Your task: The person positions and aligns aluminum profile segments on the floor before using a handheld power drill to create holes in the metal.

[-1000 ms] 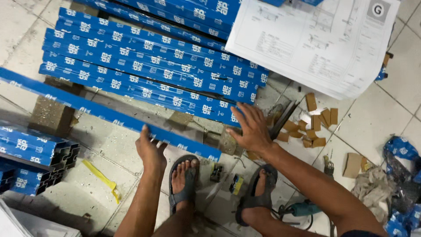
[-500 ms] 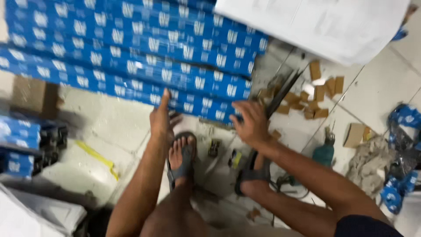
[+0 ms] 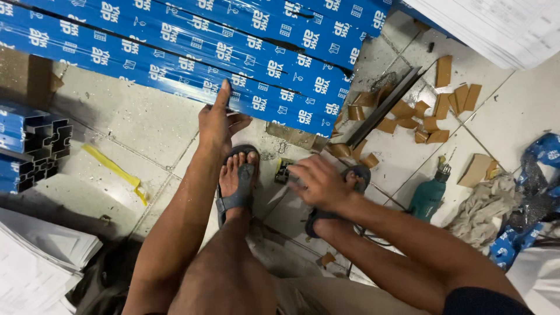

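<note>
The stack of long blue film-wrapped metal profiles (image 3: 192, 55) lies across the far floor, and the left hand (image 3: 217, 119) rests open on its near edge, fingers spread; pressing flat there should keep it from sliding. The right hand (image 3: 318, 184), fingers curled, reaches a small dark tool (image 3: 283, 171) between the sandalled feet; whether it grips is unclear. Brown cardboard scraps (image 3: 429, 111), a teal bottle (image 3: 429, 195) and a grey rag (image 3: 487, 204) crowd the right.
</note>
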